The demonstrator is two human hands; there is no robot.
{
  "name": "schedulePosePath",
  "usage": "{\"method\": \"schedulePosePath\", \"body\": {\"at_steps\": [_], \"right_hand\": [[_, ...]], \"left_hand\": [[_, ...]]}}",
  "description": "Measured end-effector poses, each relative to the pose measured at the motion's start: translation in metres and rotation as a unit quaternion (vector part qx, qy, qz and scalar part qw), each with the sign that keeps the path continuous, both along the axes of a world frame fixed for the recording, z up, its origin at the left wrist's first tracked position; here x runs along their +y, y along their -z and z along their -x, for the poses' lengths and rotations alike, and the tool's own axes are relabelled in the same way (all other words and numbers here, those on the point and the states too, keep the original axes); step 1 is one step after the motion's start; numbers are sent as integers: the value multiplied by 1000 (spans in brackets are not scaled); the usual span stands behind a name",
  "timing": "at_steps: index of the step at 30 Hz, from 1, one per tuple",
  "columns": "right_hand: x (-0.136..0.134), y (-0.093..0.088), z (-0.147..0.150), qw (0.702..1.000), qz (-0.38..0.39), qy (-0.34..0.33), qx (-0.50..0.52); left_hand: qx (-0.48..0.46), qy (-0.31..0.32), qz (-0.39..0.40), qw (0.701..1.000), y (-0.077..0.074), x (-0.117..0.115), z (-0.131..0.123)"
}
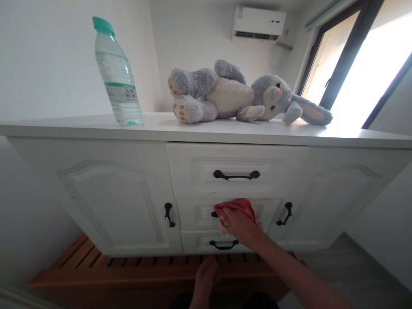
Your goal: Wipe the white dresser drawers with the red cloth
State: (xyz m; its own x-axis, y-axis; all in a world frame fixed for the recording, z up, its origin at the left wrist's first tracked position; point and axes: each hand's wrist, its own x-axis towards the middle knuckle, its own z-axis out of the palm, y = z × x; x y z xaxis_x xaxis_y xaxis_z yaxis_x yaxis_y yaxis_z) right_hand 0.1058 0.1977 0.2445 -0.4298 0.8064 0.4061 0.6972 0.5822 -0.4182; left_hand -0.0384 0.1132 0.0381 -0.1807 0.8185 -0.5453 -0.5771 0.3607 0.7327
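Note:
My right hand (pixel 236 223) is closed on a red cloth (pixel 243 207) with a pale part hanging below. It presses the cloth against the middle drawer (pixel 189 212) of a white cabinet, over that drawer's black handle (pixel 214 214); only the handle's left end shows. My left hand (pixel 208 270) hangs low in front of the cabinet's base, above a slatted wooden bench (pixel 128 274). Its fingers are dim and run together, so their pose is unclear. No object shows in it.
On the cabinet top (pixel 154 124) stand a green-capped water bottle (pixel 119 81) and a grey plush rabbit (pixel 231 94) lying on its side. Black handles stick out from the top drawer (pixel 199 171), bottom drawer (pixel 193 242) and both side doors. A window (pixel 360 60) is at right.

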Motion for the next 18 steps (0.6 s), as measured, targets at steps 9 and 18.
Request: {"method": "schedulePosePath", "body": {"at_steps": [9, 18], "right_hand": [[-77, -26, -76, 934, 100, 144, 312], [-75, 18, -20, 955, 217, -164, 117]], "left_hand": [[-132, -67, 15, 989, -2, 33, -43], [18, 20, 60, 998, 18, -97, -41]]}}
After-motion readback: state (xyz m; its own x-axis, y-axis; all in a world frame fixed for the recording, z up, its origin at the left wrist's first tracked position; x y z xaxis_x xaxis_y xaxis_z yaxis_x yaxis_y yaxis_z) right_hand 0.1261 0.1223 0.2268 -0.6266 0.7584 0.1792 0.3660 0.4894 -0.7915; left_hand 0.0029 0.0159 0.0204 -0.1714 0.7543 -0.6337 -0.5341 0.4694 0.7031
